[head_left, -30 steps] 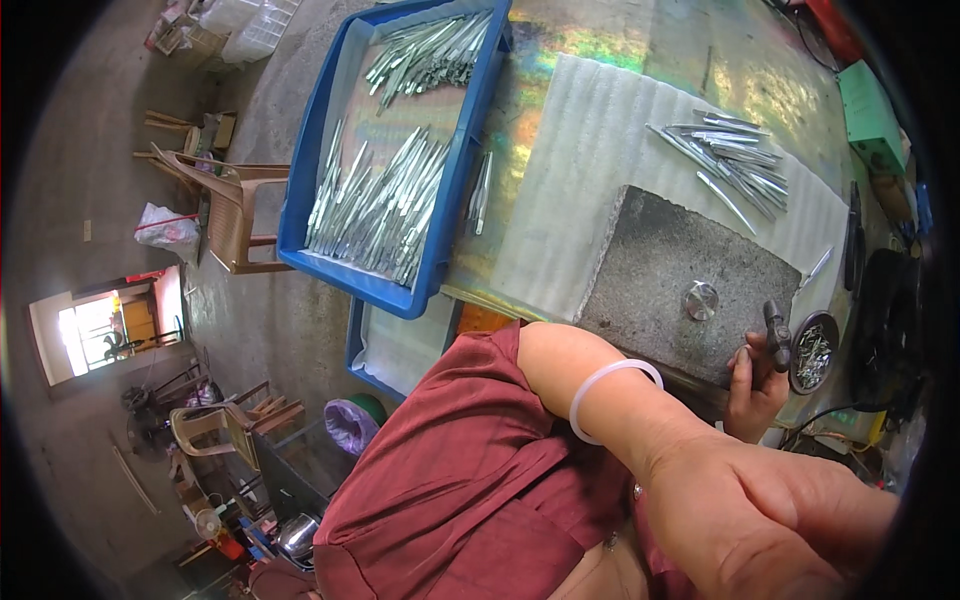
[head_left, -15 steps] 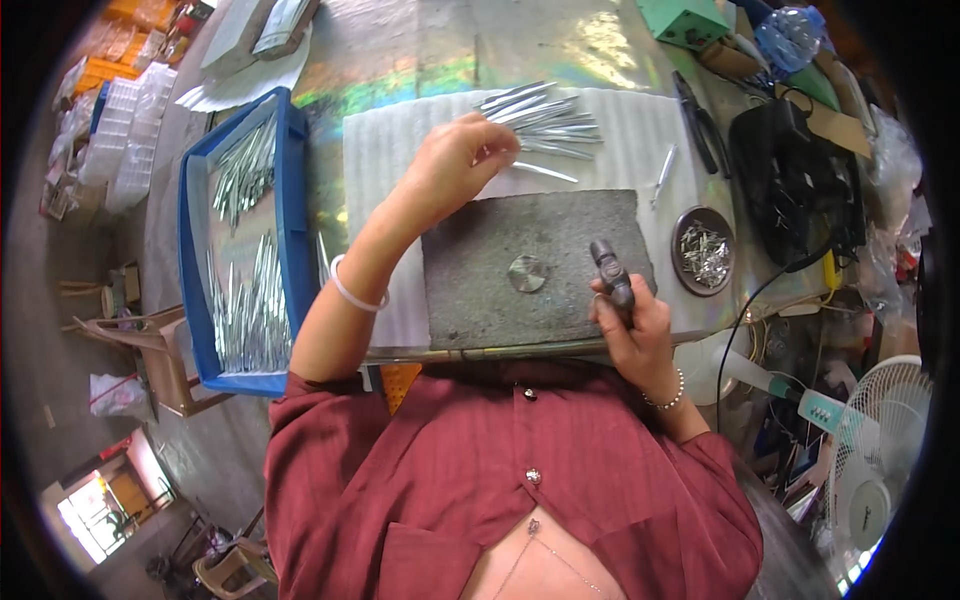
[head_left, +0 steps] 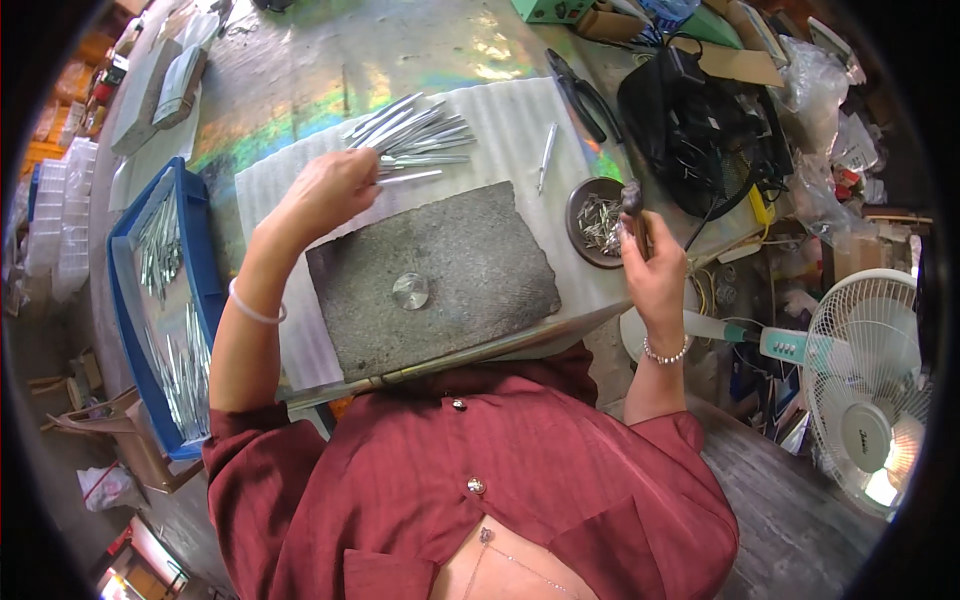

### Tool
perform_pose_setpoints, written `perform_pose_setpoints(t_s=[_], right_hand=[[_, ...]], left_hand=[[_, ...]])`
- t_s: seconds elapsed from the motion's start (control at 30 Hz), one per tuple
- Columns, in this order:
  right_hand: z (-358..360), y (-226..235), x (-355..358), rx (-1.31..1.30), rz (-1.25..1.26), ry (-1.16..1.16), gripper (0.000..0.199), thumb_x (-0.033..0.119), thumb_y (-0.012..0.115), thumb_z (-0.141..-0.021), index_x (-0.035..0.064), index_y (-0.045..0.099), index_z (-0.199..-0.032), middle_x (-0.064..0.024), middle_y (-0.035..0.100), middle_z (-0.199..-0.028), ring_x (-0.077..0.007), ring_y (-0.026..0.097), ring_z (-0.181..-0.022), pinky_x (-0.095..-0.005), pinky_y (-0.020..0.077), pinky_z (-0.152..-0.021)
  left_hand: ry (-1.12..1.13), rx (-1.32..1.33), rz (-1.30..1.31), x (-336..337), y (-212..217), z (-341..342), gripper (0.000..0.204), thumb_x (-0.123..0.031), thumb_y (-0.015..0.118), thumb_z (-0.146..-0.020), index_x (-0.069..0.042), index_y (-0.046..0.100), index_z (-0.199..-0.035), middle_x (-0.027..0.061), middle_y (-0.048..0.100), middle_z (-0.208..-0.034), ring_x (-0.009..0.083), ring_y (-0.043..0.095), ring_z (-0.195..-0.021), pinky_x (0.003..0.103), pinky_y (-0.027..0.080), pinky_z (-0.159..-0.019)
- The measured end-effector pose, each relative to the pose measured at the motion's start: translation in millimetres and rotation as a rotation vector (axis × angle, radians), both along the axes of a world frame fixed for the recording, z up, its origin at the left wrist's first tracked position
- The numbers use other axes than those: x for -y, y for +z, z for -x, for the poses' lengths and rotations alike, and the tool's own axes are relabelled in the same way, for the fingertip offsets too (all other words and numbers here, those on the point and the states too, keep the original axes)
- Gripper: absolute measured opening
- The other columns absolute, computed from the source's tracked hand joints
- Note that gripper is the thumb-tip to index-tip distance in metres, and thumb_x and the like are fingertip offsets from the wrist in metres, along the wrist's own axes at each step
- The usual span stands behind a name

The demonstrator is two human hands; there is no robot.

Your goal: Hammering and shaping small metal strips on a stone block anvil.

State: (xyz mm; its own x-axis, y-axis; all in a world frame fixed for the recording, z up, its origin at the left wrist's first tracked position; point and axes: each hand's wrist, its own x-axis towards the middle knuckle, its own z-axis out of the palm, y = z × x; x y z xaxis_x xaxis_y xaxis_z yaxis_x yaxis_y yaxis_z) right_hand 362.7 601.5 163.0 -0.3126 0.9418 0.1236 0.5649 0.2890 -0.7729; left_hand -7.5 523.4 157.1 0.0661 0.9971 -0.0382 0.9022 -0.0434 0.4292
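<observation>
Hands apart. Right hand (head_left: 655,265) grips hammer (head_left: 632,200), shifted from above slab (head_left: 470,250) to bowl (head_left: 574,228) just left of it. Left hand (head_left: 333,187) curled, still by metal strips (head_left: 420,132), hold hidden. Slab between hands now unobstructed; picking likely, not striking.
</observation>
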Motion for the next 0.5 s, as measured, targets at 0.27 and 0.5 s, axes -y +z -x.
perform_pose_setpoints(t_s=[0.27,0.5], right_hand=[[4,-20,-34,0.348,0.007,0.05,0.025,0.014,0.063,-0.076,-0.0035,0.059,-0.093,-0.0209,0.061,-0.089,-0.0354,0.061,-0.077,-0.0421,0.0466,-0.068],[21,-23,-46,0.525,-0.017,0.132,0.017,0.011,0.062,-0.071,-0.0032,0.055,-0.079,-0.025,0.059,-0.077,-0.0417,0.058,-0.074,-0.0462,0.0452,-0.066]], left_hand=[[0.304,0.291,-0.395,70,71,-38,0.01,0.004,0.061,-0.077,0.001,0.058,-0.086,0.0083,0.057,-0.07,0.0139,0.055,-0.062,0.025,0.045,-0.061],[0.611,0.334,-0.313,151,80,-64,0.016,0.012,0.058,-0.076,0.001,0.06,-0.087,0.0085,0.057,-0.075,0.0137,0.058,-0.065,0.025,0.047,-0.058]])
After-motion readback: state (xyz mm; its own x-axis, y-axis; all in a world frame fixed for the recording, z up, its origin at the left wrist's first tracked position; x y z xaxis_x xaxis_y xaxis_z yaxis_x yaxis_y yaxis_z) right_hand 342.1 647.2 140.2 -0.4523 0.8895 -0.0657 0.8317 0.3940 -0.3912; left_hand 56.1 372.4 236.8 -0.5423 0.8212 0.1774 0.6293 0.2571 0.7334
